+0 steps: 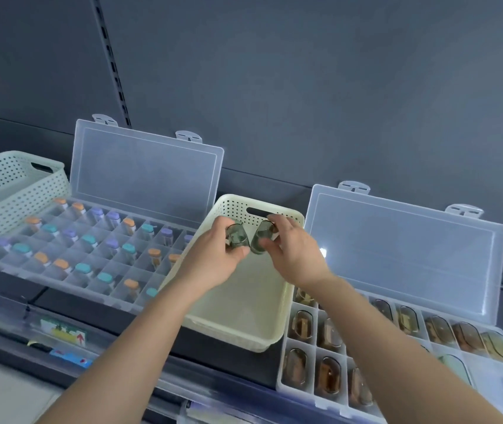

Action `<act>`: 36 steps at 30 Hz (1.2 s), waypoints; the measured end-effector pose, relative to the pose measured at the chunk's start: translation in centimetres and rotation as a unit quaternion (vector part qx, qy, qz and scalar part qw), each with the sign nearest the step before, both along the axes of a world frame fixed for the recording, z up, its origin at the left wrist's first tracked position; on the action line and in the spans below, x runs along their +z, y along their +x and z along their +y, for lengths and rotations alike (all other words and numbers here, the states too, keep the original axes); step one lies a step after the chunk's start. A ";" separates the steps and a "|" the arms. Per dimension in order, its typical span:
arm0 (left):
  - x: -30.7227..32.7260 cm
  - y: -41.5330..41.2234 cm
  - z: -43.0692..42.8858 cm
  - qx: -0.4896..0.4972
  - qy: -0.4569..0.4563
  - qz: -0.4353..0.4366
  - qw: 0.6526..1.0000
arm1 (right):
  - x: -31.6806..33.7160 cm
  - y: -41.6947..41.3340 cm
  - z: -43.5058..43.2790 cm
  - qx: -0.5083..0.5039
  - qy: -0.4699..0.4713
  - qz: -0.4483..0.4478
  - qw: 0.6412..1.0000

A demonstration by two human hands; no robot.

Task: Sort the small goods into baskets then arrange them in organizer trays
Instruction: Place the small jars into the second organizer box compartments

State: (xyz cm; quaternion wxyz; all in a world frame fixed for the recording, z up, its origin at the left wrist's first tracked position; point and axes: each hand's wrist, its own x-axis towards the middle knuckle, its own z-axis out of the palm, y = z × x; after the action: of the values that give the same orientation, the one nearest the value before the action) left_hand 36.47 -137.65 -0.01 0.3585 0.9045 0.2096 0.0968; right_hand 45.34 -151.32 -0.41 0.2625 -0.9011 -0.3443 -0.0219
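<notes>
Both hands are over the cream perforated plastic basket (244, 301). My left hand (213, 258) pinches a small smoky-green translucent plastic case (234, 237) and my right hand (294, 250) pinches a second matching case (262, 237), the two nearly touching above the basket's far end. I judge this the arranging step. Next I need to carry them right to the clear compartmented organizer tray (489, 377) and seat each in a free cell.
</notes>
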 end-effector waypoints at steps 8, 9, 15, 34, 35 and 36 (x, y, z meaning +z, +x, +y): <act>1.6 -1.4 -6.9 -0.037 -0.019 -0.059 0.997 | 1.2 -2.5 -8.5 0.013 0.071 -0.007 0.997; 1.8 -1.6 -8.2 -0.045 -0.022 -0.058 0.997 | 1.4 -2.7 -9.8 0.016 0.074 -0.011 0.997; 2.2 -2.2 -16.4 -0.085 -0.028 -0.058 0.994 | 1.8 -3.9 -18.4 0.003 0.076 -0.019 0.997; 1.4 -0.1 -34.2 -0.246 0.124 -0.017 0.961 | 0.1 -4.5 -36.9 -0.099 0.008 0.037 0.994; 1.2 0.1 -34.4 -0.250 0.135 -0.012 0.959 | -0.1 -4.4 -37.2 -0.100 -0.002 0.042 0.994; 0.9 0.4 -34.6 -0.251 0.145 -0.006 0.957 | -0.3 -4.3 -37.4 -0.101 -0.013 0.045 0.994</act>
State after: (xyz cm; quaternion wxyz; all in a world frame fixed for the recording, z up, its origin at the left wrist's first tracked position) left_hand 36.86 -172.24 0.93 0.2379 0.9696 -0.0424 0.0383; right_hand 41.01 -188.69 -0.70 0.2624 -0.9347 -0.2398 -0.0028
